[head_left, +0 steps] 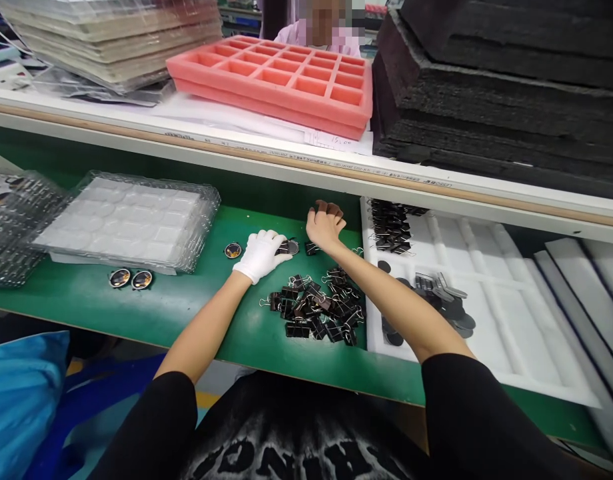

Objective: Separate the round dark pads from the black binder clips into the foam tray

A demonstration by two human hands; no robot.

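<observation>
The left hand (259, 257), in a white glove, lies on the green counter (174, 310), fingers at a grey round piece (293, 247) and partly over it; a small black clip shows at the same spot. Whether the left grip is closed on the piece cannot be told. The right hand (325, 227), bare at the back with dark coverings on the fingers, is just right of it, fingers bent toward the far side; its grip cannot be judged, as the fingertips are hidden. A black binder clip (312, 249) sits just beside that hand.

Near both hands is a loose heap of binder clips (319, 303). One round patterned piece (233, 251) lies left of the glove; two more round pieces (131, 279) lie farther left, side by side, in front of a clear plastic tray (201, 230) with a white insert. On the right, a white foam tray (526, 320) carries further clips at its far left corner and dark discs (454, 313) nearer
</observation>
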